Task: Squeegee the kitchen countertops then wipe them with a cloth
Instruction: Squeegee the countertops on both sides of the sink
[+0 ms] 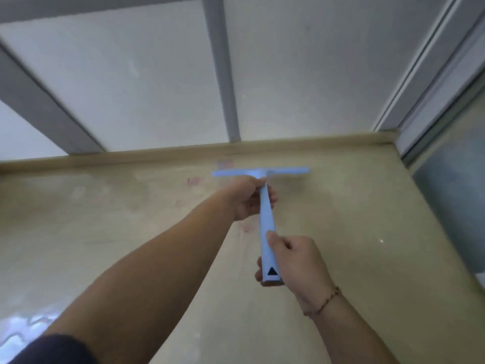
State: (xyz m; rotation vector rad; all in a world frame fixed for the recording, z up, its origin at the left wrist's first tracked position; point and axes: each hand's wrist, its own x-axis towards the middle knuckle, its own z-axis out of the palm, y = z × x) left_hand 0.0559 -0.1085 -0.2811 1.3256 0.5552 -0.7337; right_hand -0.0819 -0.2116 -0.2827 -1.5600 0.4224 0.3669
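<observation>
Both hands on the light-blue squeegee (266,206), which sits out over the beige countertop (354,219) with its blade end just short of the raised back edge (157,155). Left hand (248,199) wraps the handle close behind the blade, fingers curled round it. Right hand (294,261) grips the butt end nearer the person, thumb along the top, bracelet (324,302) on the wrist. Faint reddish smears (194,181) on the countertop left of the blade. Frosted window panes (131,82) rise behind the back edge. Frame is blurred.
</observation>
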